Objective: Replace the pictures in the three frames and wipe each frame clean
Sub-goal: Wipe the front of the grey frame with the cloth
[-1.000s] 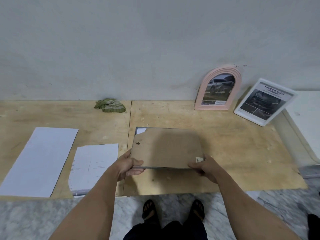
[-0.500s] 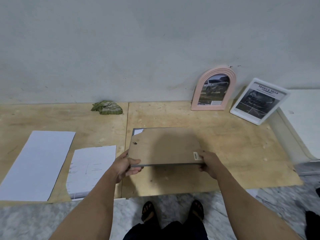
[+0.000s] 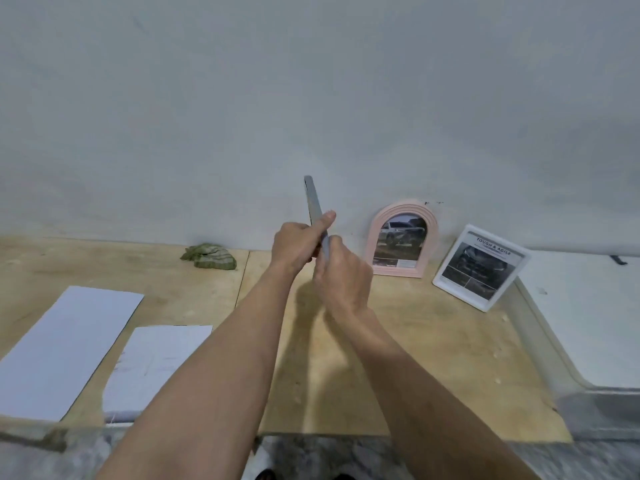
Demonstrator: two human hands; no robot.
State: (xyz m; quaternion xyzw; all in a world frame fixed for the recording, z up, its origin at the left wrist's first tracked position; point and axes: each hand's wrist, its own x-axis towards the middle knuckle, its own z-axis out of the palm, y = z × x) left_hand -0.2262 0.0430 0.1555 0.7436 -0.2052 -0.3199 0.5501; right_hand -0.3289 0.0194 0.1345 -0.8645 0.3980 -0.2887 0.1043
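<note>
A flat grey frame point(image 3: 313, 202) is raised upright above the wooden board, turned edge-on so only its thin side shows. My left hand point(image 3: 298, 242) grips it from the left, thumb laid along the edge. My right hand point(image 3: 343, 271) holds it from the right, lower down. A pink arched frame point(image 3: 401, 239) with a car picture leans on the wall. To its right a white rectangular frame point(image 3: 481, 266) with a car poster leans tilted. A green cloth point(image 3: 209, 256) lies crumpled by the wall.
Two white paper sheets, a long one point(image 3: 65, 348) and a smaller one point(image 3: 152, 365), lie at the left of the plywood surface point(image 3: 433, 341). A white ledge point(image 3: 588, 317) borders the right side. Marble floor shows below the front edge.
Both hands lifted the grey frame off the board and turned it from lying flat, back up, to standing on edge at wall height. The view also tilted upward.
</note>
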